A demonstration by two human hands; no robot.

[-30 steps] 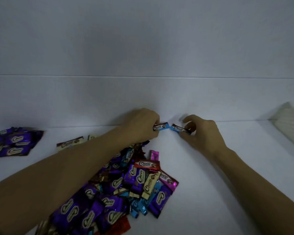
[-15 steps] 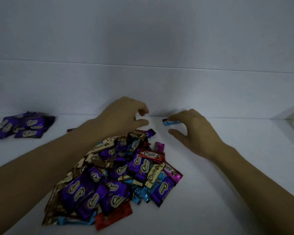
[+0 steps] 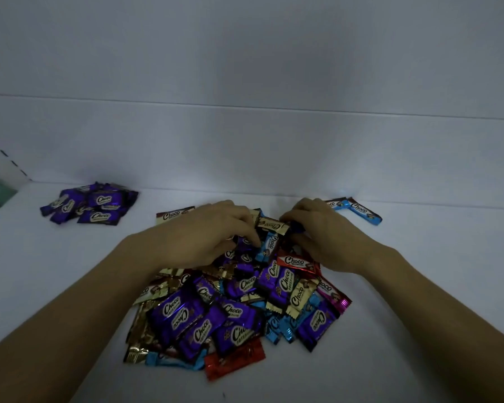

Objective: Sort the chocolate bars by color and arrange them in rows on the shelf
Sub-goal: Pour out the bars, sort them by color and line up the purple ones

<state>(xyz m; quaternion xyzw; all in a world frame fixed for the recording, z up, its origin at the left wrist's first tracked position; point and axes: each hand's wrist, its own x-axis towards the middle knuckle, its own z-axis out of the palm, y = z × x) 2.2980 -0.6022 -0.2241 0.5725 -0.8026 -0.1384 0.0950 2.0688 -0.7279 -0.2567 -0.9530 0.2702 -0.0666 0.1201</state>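
Both hands are at the far end of the mixed pile (image 3: 245, 301) of chocolate bars, which lies in the middle of the white shelf (image 3: 419, 286). The left hand (image 3: 204, 237) has its fingers curled down into the pile. The right hand (image 3: 329, 237) has its fingers curled too. A gold bar (image 3: 272, 225) lies between the fingertips of both hands, and a blue bar (image 3: 269, 246) sticks out just under it. I cannot tell if either hand really has hold of a bar or only touches it, because the fingers hide that.

Some sorting is done. A purple group (image 3: 90, 206) sits far to the left by the back wall. Two blue bars (image 3: 364, 213) lie at the back on the right, just behind the right hand. A cream bar (image 3: 173, 215) lies at the back behind the left hand.

The step now looks like picking the next bar out of the pile. To do it well, take just one bar by its crimped end, and lift it slowly so the others do not slide off. The wrappers look shiny and slippery, so a firm pinch helps. The blue bar is a good pick, since its friends are close by. Lay it flat next to them, the same way round, to make a neat row
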